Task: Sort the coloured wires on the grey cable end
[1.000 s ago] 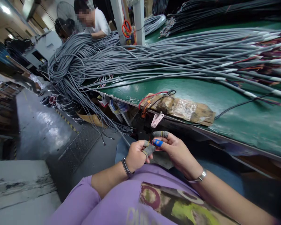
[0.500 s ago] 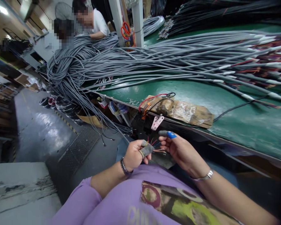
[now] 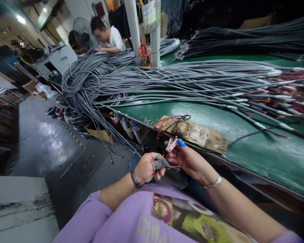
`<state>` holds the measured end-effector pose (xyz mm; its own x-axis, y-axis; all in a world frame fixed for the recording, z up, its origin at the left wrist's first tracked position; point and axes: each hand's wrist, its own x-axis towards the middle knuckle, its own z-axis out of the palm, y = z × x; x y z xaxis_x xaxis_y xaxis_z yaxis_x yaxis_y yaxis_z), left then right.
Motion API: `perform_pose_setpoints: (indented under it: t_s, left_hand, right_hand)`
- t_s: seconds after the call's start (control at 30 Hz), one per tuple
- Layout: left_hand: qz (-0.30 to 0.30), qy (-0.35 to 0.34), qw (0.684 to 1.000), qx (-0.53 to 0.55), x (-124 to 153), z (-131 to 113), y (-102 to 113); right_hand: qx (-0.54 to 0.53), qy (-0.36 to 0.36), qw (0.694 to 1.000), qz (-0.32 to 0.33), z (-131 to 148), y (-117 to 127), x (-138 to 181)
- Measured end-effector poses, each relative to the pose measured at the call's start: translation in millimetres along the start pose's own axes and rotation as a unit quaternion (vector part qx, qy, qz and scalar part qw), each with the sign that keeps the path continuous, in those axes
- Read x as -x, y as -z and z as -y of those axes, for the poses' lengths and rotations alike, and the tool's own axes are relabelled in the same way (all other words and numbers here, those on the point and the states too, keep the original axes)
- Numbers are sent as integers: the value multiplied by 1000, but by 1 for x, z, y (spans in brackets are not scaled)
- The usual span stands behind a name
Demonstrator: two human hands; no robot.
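My left hand (image 3: 149, 166), with grey finger cots on its thumb and a finger, pinches a small bunch of thin coloured wires (image 3: 174, 167). The wire ends fan out to the right towards my other hand. My right hand (image 3: 188, 161), blue tape round its thumb, has its fingers curled about a small pale pink clip (image 3: 171, 145) at the bench edge. A grey-covered fingertip shows past the clip's left side; the exact contact is partly hidden. Just above lies a taped cardboard piece (image 3: 192, 134) with red and black leads at its left end.
Long grey cables (image 3: 152, 79) with stripped coloured ends lie across the green bench (image 3: 147, 109), some hanging over its left edge. Black cables (image 3: 243, 42) lie behind. Orange-handled scissors (image 3: 143, 50) hang by a white post (image 3: 155, 44). A person (image 3: 108, 38) works at the far left.
The view has tilted, so the bench sits lower in the picture. My right hand has come up to the pink clip and closer to my left hand, which keeps its pinch on the wires.
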<state>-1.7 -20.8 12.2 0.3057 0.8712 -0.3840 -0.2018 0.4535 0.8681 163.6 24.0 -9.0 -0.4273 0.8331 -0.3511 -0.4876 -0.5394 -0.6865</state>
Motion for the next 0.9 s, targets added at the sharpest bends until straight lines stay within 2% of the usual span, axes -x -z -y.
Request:
perform_pose_setpoints:
  t_s: [0.1, 0.23, 0.5, 0.73, 0.9]
  left_hand:
    - [2, 14, 1000, 13, -4, -2, 0]
    - [25, 25, 999, 32, -10, -1, 1]
    - [27, 44, 999, 5, -16, 0, -4]
    - [22, 42, 999, 6, -14, -1, -4]
    - [2, 31, 999, -10, -3, -1, -5]
  right_hand:
    - [21, 31, 999, -22, 1, -5, -2]
    - [25, 27, 998, -47, 3, -15, 0]
    - [51, 75, 992, -85, 1, -20, -1]
    - [22, 42, 996, -73, -2, -16, -2]
    - [17, 15, 999, -36, 0, -14, 4]
